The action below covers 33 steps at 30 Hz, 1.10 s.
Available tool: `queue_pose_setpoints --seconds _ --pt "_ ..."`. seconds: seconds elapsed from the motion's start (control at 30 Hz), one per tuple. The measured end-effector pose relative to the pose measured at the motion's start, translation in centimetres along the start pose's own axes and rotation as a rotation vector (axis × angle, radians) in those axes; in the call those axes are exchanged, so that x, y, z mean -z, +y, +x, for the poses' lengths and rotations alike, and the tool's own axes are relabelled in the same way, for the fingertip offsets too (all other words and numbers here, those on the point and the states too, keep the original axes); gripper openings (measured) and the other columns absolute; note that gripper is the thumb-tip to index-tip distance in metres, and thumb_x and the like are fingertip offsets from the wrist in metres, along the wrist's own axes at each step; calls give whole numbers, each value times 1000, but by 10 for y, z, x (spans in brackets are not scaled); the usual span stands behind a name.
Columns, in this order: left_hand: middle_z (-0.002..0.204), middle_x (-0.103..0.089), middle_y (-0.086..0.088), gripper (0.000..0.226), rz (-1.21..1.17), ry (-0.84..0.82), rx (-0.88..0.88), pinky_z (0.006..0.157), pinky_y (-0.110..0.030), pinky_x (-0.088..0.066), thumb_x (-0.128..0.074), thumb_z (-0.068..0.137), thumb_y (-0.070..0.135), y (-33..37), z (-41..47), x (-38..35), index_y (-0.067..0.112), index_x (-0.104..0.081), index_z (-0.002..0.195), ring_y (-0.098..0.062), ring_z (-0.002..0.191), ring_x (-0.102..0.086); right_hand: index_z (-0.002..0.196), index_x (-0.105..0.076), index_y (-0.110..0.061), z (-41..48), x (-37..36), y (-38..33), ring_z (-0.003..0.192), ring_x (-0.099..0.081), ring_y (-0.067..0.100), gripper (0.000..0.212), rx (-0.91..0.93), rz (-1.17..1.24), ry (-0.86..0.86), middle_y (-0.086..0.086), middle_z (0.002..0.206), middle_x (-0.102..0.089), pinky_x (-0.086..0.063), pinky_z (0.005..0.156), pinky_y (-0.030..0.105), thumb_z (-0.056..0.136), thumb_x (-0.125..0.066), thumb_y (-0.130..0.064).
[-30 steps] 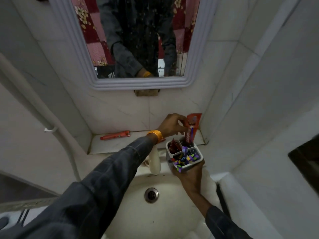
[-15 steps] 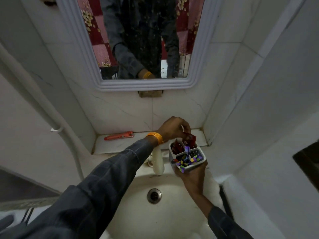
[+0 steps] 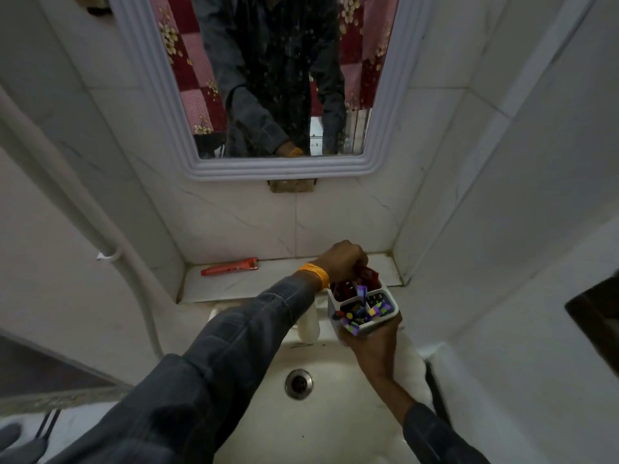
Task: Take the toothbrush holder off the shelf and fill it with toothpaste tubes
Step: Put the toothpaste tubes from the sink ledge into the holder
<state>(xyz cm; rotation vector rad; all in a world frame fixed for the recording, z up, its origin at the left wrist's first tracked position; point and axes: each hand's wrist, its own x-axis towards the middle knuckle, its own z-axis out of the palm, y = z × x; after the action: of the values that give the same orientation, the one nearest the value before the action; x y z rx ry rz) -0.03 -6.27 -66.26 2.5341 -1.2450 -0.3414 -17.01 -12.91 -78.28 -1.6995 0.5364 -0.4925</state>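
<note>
On the shelf (image 3: 234,284), an orange-red toothpaste tube (image 3: 229,268) lies flat, its long axis running left to right along the back wall, well to the left of both hands. The left hand (image 3: 341,262), nearer that tube, is curled down over the holder's rear compartment, fingers closed on a red tube (image 3: 366,275) going in. The right hand (image 3: 371,343) cups the white toothbrush holder (image 3: 363,308) from below, over the sink (image 3: 335,430). Its front compartments hold purple, multicoloured packets; the rear ones hold red.
</note>
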Motion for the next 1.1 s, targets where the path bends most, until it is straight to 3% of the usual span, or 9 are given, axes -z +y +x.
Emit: queue_pose_setpoints --seconds 0.1,0.2,0.27,0.33,0.47,0.6,0.77,0.97,1.1 --pt "99 -74 -10 28 -357 48 81 75 -23 -54 -80 74 10 -24 -18 3 7 -73 101 -16 82 -66 137 -37 -19 -4 2 -2 108 -60 -20 107 -11 7 19 3 132 -61 -49 84 3 53 -100 0" --pt "107 -70 -9 39 -561 149 235 68 -7 -52 -80 75 2 -53 -37 14 4 -67 112 -8 82 -63 135 -38 -21 -1 10 -4 107 -62 -18 107 -16 -9 47 3 129 -64 -50 85 4 50 -101 -2" --pt "114 -70 -14 32 -478 162 379 78 -18 -56 -74 80 -1 -78 -48 11 2 -68 111 -19 93 -67 134 -39 -19 1 15 -3 106 -62 -19 105 -9 7 60 1 127 -64 -50 85 4 51 -101 -3" --pt "117 -69 -15 27 -260 54 507 92 -35 -55 -73 83 6 -104 -66 -4 4 -69 110 -27 104 -65 137 -41 -10 1 17 -2 109 -63 -15 106 -1 11 54 3 129 -64 -52 88 6 49 -101 -14" --pt "110 -71 -11 27 -130 -23 639 88 -33 -54 -73 83 28 -126 -103 -49 12 -69 105 -27 100 -66 138 -38 -10 0 12 1 108 -61 -18 107 7 15 44 8 133 -61 -52 89 7 51 -100 -3" --pt "115 -67 -10 42 -187 90 632 83 -32 -45 -71 82 44 -122 -90 -59 14 -64 112 -29 105 -60 136 -38 -16 -1 8 -1 110 -63 -14 105 19 6 36 0 130 -62 -53 89 9 52 -98 4" --pt "127 -61 -14 36 -80 28 509 99 -36 -45 -67 87 23 -112 -56 -57 9 -61 120 -32 118 -56 140 -38 -5 0 9 3 111 -64 -12 106 8 6 25 6 132 -62 -53 88 9 53 -98 6" --pt "116 -64 -14 38 53 -59 420 95 -39 -50 -77 78 23 -107 -43 -68 11 -61 110 -31 109 -61 142 -37 -1 1 11 6 110 -67 -7 108 -27 38 11 13 134 -63 -55 85 11 53 -98 5" --pt "105 -70 -14 33 -108 126 483 88 -41 -55 -76 79 28 -102 -45 -47 8 -65 103 -31 97 -67 142 -37 0 0 13 7 108 -66 -11 107 -26 44 27 13 133 -63 -54 83 9 53 -97 8"
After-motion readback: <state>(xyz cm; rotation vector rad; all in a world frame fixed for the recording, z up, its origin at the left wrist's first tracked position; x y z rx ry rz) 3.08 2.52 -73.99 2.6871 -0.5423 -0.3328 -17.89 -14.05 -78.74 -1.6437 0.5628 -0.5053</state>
